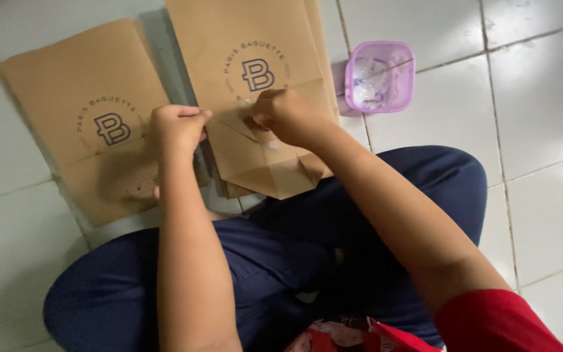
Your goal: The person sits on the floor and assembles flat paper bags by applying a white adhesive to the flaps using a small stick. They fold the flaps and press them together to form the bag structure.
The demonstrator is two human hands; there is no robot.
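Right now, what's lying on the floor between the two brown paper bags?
Head view: only a narrow strip of white tiled floor separates the left paper bag from the right paper bag; lower down, the left hand bridges it.

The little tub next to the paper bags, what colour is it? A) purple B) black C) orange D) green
A: the small plastic tub on the white tiled floor, just to the side of the brown paper bag under the right hand, is see-through purple.
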